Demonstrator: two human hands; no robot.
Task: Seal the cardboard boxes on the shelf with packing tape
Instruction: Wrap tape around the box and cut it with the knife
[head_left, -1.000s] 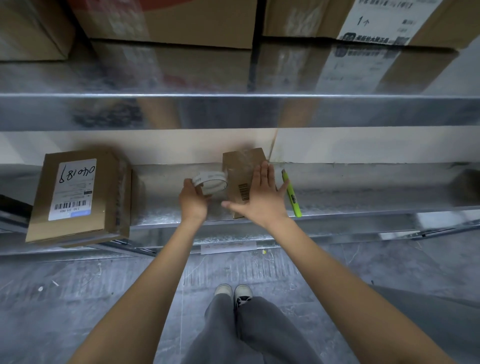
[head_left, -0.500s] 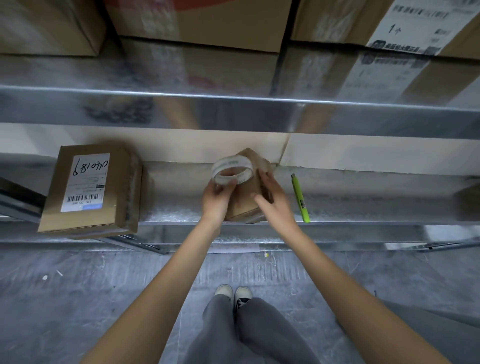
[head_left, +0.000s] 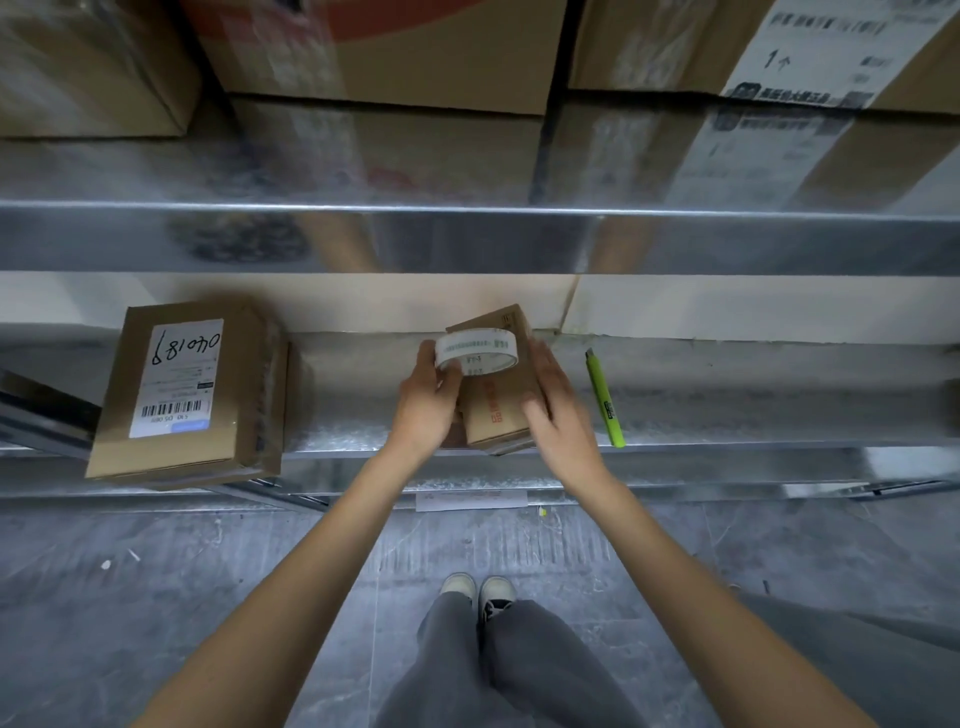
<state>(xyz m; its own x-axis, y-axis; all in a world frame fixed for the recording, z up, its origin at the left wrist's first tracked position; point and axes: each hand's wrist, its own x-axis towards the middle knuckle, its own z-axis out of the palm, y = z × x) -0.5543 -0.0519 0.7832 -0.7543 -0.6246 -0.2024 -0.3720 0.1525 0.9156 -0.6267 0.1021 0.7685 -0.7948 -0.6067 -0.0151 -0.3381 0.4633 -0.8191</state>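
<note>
1. While the left hand pinches the white roll of packing tape by its left rim, just above centre of the frame, the roll sits over the far end of the small brown cardboard box with red print.
2. That box lies tilted on the metal shelf at mid-frame, its near corner at the shelf's front edge.
3. On the box's right side the right hand lies with straight fingers against the cardboard, steadying it and curled round nothing.
4. By its look the small box is light and stiff-walled, so it would slide on the smooth metal under a pull of tape; a flat palm on a side wall or the top seems the best hold.
5. The tape roll is a rigid ring and looks light; it is best held through its core or by the rim, keeping fingers off the sticky free end, which I cannot make out here.
6. At centre left of the frame a larger brown cardboard box with a white barcode label overhangs the shelf's front edge.
7. A slim yellow-green utility knife lies on the shelf just right of the right hand.
</note>
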